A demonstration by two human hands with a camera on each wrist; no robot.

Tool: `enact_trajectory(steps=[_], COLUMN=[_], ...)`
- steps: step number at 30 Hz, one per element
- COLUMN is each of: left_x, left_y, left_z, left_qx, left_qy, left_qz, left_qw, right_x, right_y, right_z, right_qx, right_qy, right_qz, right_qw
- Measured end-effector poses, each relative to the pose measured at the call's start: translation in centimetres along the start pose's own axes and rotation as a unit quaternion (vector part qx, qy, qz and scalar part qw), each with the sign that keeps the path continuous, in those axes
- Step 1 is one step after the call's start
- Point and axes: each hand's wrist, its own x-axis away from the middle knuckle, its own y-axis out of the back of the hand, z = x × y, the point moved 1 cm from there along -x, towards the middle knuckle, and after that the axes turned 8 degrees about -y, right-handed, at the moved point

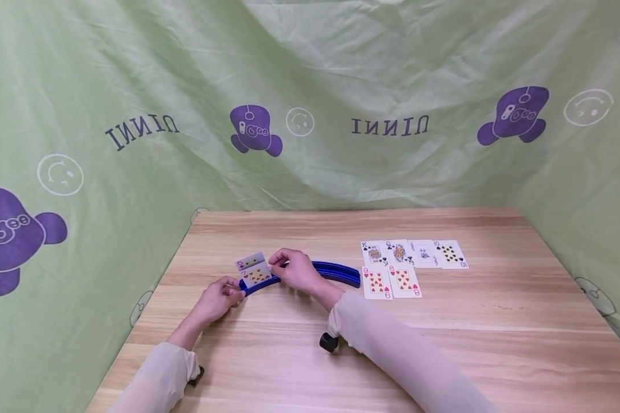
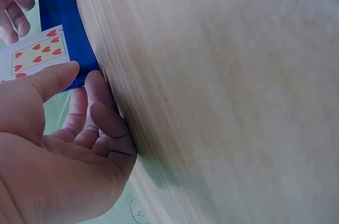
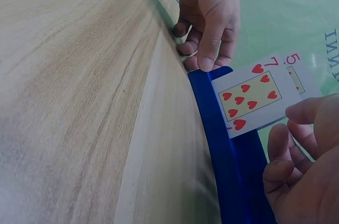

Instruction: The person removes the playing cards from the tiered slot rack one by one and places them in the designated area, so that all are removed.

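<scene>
A curved blue card holder (image 1: 336, 271) lies on the table, with a seven of hearts (image 1: 257, 276) standing in its front slot at the left end. Behind and above it rises a red five (image 1: 250, 261). My left hand (image 1: 218, 299) pinches the holder's left end between thumb and fingers, the thumb on its front face beside the seven. Loosely bent, the fingers of my right hand (image 1: 294, 269) are at the seven's right side. In the right wrist view, the right thumb (image 3: 304, 110) is right at the card's upper corner, with the other fingers below it.
Right of the holder, a row of face-up cards includes a king (image 1: 374, 253), a queen (image 1: 398, 252) and a ten (image 1: 448, 253). Below them lie a nine of hearts (image 1: 376, 283) and an eight of hearts (image 1: 405, 281). A green printed curtain (image 1: 310, 172) surrounds the wooden table (image 1: 268, 355).
</scene>
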Motion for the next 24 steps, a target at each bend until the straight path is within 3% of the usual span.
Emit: enact_trajectory(steps=[24], left_x=[-0.20], left_y=[-0.09], left_z=[0.16], left_qx=[0.008], left_qy=[-0.003], left_qz=[0.002], left_qw=[1.0000], right_x=[-0.07], right_y=[0.02], right_z=[0.45], right_qx=[0.005], right_qy=[0.001], right_qz=[0.008], right_qw=[1.0000])
